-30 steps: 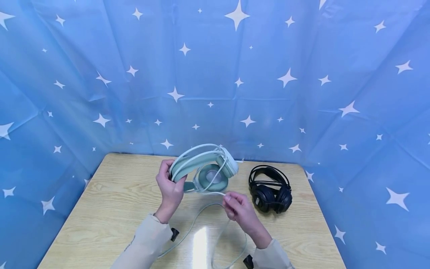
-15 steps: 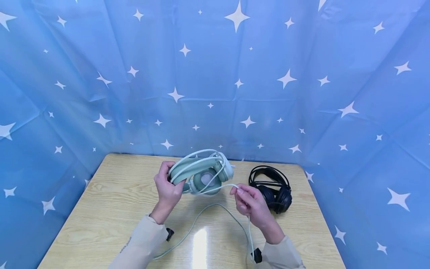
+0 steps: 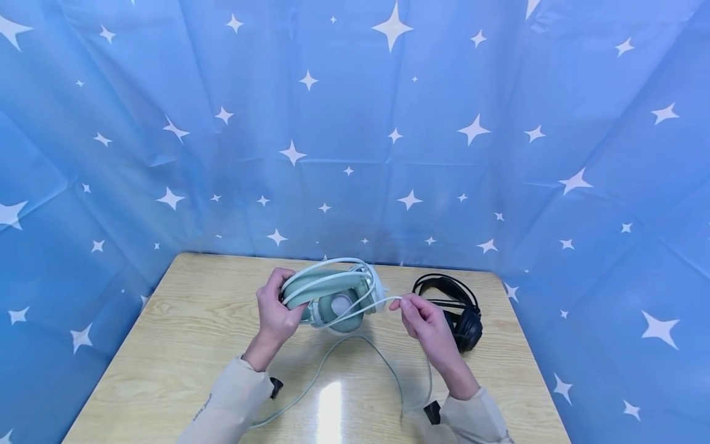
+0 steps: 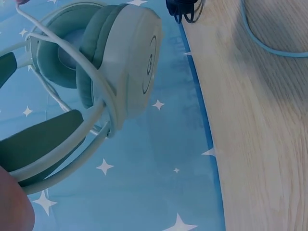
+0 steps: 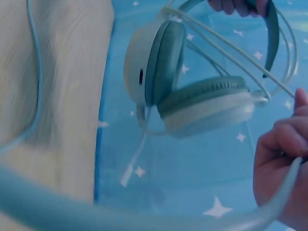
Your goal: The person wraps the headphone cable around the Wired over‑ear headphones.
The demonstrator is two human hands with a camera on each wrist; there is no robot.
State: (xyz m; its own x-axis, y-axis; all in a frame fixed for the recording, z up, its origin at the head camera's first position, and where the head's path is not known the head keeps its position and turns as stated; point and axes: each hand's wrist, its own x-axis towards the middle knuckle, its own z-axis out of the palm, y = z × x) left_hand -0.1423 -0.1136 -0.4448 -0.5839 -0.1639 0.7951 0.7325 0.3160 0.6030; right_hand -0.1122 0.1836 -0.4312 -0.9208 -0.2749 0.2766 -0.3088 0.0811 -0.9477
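My left hand [image 3: 277, 314] grips the headband of a mint-green headset [image 3: 327, 287], held up over the back of the table. Its two padded ear cups [image 4: 137, 62] and a thin white microphone stick [image 5: 129, 171] show in the wrist views. To the right, my right hand [image 3: 429, 324] pinches the headset's pale cable [image 3: 363, 313] between thumb and fingers. That cable stretches from the ear cups to the fingertips, then drops from the hand to the table. In the right wrist view, a stretch of cable [image 5: 72, 211] passes close in front of the camera.
Black headphones [image 3: 468, 327] lie at the back right of the wooden table [image 3: 183, 345], partly behind my right hand. A loose curve of cable [image 3: 322, 367] lies across the table's middle. Behind the table hangs a blue star-patterned curtain [image 3: 355, 123].
My right hand has moved right and slightly away, drawing the cable with it and covering part of the black headphones. The headset has dipped and turned a little in my left hand.
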